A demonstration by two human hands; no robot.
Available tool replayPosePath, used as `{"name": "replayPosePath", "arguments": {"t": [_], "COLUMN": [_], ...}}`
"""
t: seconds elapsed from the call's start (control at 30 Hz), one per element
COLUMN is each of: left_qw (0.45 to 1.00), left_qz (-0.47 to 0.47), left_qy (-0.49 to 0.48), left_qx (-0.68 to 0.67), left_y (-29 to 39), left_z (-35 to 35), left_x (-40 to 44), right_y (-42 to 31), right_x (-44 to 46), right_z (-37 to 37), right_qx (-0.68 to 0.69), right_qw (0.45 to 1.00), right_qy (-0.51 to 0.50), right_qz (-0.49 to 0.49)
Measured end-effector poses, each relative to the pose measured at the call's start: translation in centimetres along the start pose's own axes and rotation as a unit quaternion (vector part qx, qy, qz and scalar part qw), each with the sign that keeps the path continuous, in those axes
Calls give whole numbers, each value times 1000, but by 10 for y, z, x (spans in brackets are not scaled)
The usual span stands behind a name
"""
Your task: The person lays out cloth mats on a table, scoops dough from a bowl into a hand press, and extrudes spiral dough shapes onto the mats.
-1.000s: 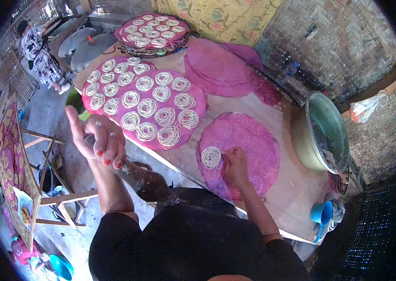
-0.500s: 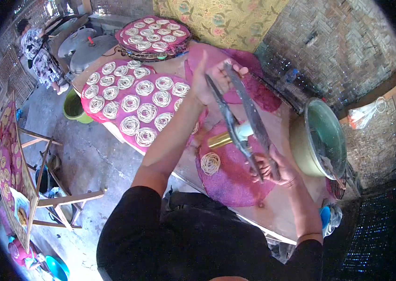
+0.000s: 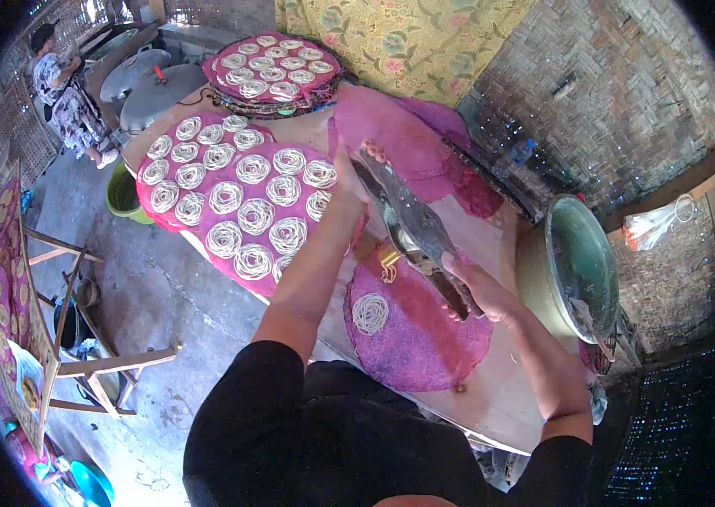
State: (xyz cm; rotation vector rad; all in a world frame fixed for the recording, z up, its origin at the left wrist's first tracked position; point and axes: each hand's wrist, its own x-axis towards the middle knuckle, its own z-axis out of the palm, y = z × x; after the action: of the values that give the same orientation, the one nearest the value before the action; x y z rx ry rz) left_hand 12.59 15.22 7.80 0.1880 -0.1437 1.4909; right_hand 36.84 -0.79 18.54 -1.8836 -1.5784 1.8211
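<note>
Both my hands grip a two-handled press (image 3: 415, 221) of dark, worn boards, held slanted above the table. My left hand (image 3: 352, 176) is closed round its upper end, and my right hand (image 3: 477, 291) is closed round the lower end. The boards lie close together. A brass cylinder (image 3: 389, 256) shows beneath them, with thin pale noodle strands (image 3: 389, 272) hanging from it; the rest of the cylinder is hidden. Below lies a round pink cloth mat (image 3: 417, 342) with one coiled noodle nest (image 3: 370, 314) at its left side.
Pink mats with several noodle nests (image 3: 254, 216) lie to the left; another loaded round tray (image 3: 273, 72) stands behind. A large basin (image 3: 573, 270) is at the right. A wooden rack (image 3: 117, 363) stands on the floor at left, and a person (image 3: 66, 93) stands at far left.
My hands have pressed the two boards together, closing the gap between them. The press has shifted slightly left, and noodle strands now hang from the brass cylinder.
</note>
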Motion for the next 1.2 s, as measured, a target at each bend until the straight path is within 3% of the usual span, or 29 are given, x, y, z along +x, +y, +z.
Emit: {"name": "replayPosePath", "arguments": {"t": [0.1, 0.17, 0.3, 0.37, 0.5, 0.63, 0.77, 0.83, 0.9, 0.97, 1.07, 1.13, 1.2], "left_qw": [1000, 997, 997, 999, 1000, 998, 992, 992, 999, 999, 999, 999, 998], "left_qz": [-13, -21, 4, -14, -25, -22, -13, -16, -26, -31, -30, -26, -27], "left_qy": [3, 60, 74, 3, -12, 64, 128, 126, 44, 28, 3, -3, 32], "left_qx": [17, -52, -37, -40, 13, 0, 9, 21, -7, 11, 32, 34, 41], "left_y": [8, 1, -10, -4, 13, -4, -20, -20, -10, 3, 10, 12, 1], "left_z": [18, 22, 11, 13, 21, 19, -1, -12, -23, -24, -9, 16, 40], "left_x": [-10, -20, -4, 5, -3, -29, -20, -11, -6, -8, -2, 1, 8], "right_y": [-3, -6, -17, -15, -4, 6, 19, 22, 26, 29, 30, 31, 25], "right_x": [-14, -28, -35, -25, -17, -27, -14, -1, 14, 22, 26, 23, 11], "right_z": [6, -1, -8, -4, 13, 4, -5, 0, 7, 14, 14, 5, -16], "right_qx": [18, 44, -24, -22, 10, 21, -13, -29, -43, -55, -33, 82, 105], "right_qw": [998, 998, 1000, 999, 999, 999, 1000, 998, 997, 996, 997, 993, 991], "right_qy": [-21, -41, 1, 24, 15, -25, 8, 48, 55, 60, 23, -28, -51], "right_qz": [-54, -14, -15, -42, -39, -40, -26, -36, -38, -39, -70, -78, -62]}}
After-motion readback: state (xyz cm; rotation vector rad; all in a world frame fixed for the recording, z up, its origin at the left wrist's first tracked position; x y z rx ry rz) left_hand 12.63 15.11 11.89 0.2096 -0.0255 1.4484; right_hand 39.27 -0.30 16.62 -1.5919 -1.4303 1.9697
